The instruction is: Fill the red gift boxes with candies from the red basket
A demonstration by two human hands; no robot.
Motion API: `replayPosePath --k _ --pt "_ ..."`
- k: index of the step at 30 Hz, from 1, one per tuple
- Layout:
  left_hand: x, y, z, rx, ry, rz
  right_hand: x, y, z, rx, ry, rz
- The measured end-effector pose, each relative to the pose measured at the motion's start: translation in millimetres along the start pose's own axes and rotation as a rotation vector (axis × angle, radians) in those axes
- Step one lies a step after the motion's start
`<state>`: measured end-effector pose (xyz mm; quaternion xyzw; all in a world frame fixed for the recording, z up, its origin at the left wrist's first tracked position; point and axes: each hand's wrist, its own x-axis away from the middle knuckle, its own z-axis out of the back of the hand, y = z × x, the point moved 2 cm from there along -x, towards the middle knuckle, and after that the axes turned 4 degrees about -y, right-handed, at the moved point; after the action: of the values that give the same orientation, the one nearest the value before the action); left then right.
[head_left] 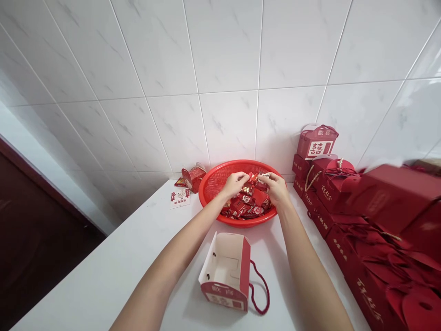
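A red plastic basket by the wall holds many red-wrapped candies. Over its middle, my left hand is closed in a pinch on a small red-wrapped candy. Just right of it, my right hand pinches a candy packet with a pale label. Nearer to me, between my forearms, lies an open red and white gift box; its inside shows no contents, and a dark red cord handle loops out on its right.
Red gift boxes are piled along the right side, with one upright box on top at the back. Left of the basket are a red cylindrical item and a printed card. A tiled wall stands behind.
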<state>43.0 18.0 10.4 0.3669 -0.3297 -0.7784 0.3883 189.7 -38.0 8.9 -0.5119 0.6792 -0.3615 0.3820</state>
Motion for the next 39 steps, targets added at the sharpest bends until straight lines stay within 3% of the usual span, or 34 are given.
replayPosePath --k 6,14,16,19,21,27,32,39 --pt "5.5 -4.0 -5.9 -0.167 -0.145 0.110 -4.6 4.1 5.5 -0.041 0.159 0.095" --pt "15.2 -1.1 -2.6 -0.337 -0.334 0.203 -0.3 2.7 6.0 -0.004 0.151 0.090" --pt "18.7 4.4 -4.1 -0.300 -0.466 0.197 1.1 1.7 5.4 0.008 0.153 0.088" --pt "26.0 9.8 -11.8 -0.250 -0.817 0.245 2.2 1.4 5.0 0.019 0.160 0.084" --pt "29.9 10.1 -15.8 -0.278 -0.959 0.295 2.3 1.9 5.2 0.018 0.155 0.082" --pt "32.1 5.1 -16.8 -0.492 -0.876 0.392 3.0 2.7 5.6 0.032 0.146 0.084" --pt "30.6 1.2 -13.2 -0.571 -0.737 0.356 6.0 1.4 3.2 0.047 0.147 0.099" --pt "30.2 -7.0 -7.7 -0.547 -0.633 0.304 7.4 -0.6 1.6 0.065 0.137 0.091"
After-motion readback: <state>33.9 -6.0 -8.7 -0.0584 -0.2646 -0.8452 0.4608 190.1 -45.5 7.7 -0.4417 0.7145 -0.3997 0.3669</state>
